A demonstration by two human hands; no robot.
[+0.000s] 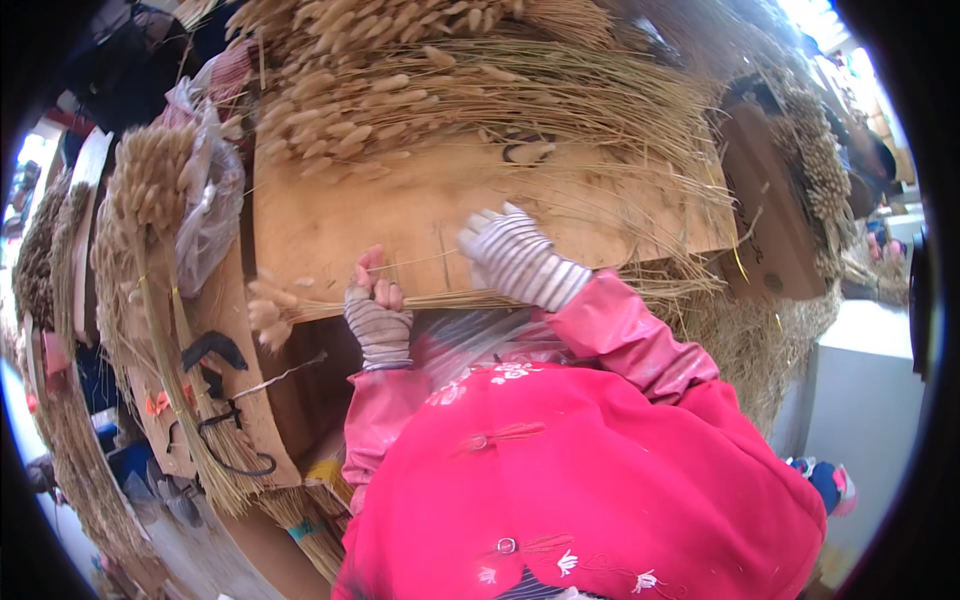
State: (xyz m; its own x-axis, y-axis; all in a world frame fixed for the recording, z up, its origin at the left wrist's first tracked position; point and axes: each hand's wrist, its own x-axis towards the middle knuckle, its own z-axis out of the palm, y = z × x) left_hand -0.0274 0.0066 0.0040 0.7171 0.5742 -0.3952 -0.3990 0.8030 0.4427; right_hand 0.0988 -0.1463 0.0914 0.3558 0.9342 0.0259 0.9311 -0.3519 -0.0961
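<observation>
Right now your left hand [377, 312] is closed around a thin bunch of dried grass stems [440, 298] lying across the board [400, 215], fluffy heads [268, 310] to the left, while your right hand [515, 258] rests on the stems with fingers loosely spread. They look light, springy and brittle, with heads that likely shed. Hold the bare stems, never the heads.

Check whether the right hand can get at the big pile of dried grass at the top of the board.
Probably yes: the right hand lies on the bare wooden board, nothing between it and the dried grass pile.
</observation>
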